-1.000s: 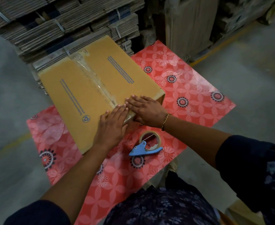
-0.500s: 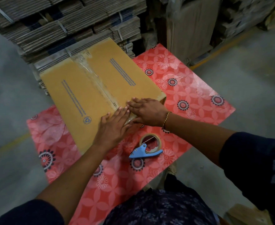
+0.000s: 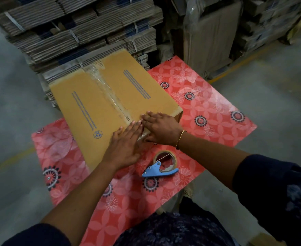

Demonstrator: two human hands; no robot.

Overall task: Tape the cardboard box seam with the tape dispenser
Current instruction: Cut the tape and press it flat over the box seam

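Taped brown cardboard box [image 3: 100,103] lies flat; blue tape dispenser [image 3: 161,166] just beside it.

Box [image 3: 96,107] sits on mat [image 3: 208,107], L hand [image 3: 126,144] & R hand [image 3: 161,128] flat on its near edge, tape dispenser [image 3: 161,166] on mat just below, flat cartons [image 3: 78,32] stacked behind.

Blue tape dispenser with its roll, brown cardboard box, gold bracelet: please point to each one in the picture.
Blue tape dispenser [image 3: 155,172], head view, on its blue handle.
Brown cardboard box [image 3: 85,110], head view, on the bare left flap.
Gold bracelet [image 3: 180,138], head view, on the chain at the right wrist.
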